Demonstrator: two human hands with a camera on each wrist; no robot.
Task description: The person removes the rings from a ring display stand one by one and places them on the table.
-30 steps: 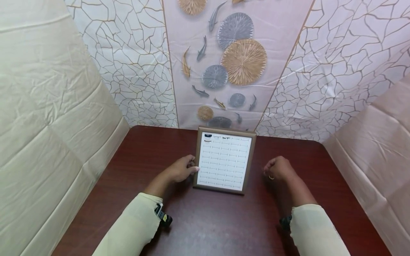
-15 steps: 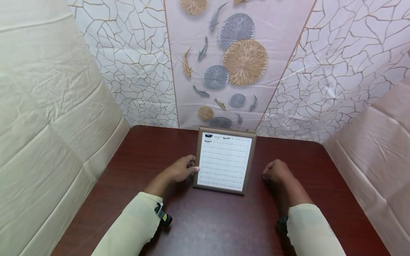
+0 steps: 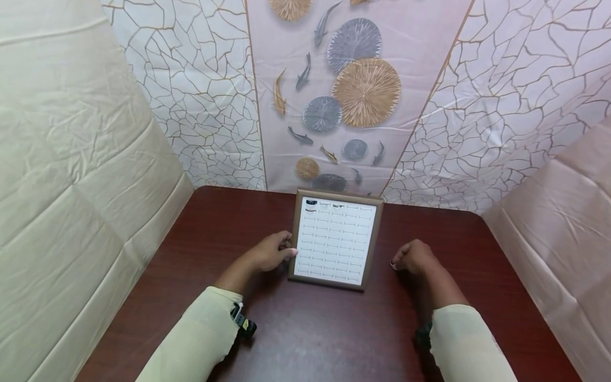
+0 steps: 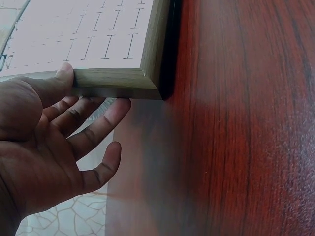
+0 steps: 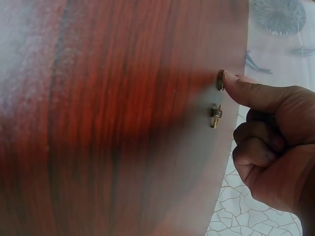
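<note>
A framed white board (image 3: 335, 241) with rows of small I-shaped marks leans upright on the table. Several small dark and gold pieces (image 3: 311, 203) sit along its top rows. My left hand (image 3: 273, 252) grips the board's left side, its thumb on the front of the brown frame (image 4: 113, 78) and the other fingers behind or below. To the right of the board, my right hand (image 3: 414, 257) pinches a small ring (image 5: 220, 80) at the thumb tip, the other fingers curled in. A small gold-coloured piece (image 5: 216, 116) lies beside that hand; its exact kind is unclear.
The dark red wooden table (image 3: 315, 334) reaches back to a patterned cloth wall (image 3: 215, 95). Pale cloth walls (image 3: 95, 159) close in both sides. A dark strap with a device (image 3: 244, 321) sits on the left wrist.
My right hand has turned slightly and lowered a little, and a small ring now shows at its fingertips. The gold ring seen under it earlier is hidden in the head view. My left hand stays still.
</note>
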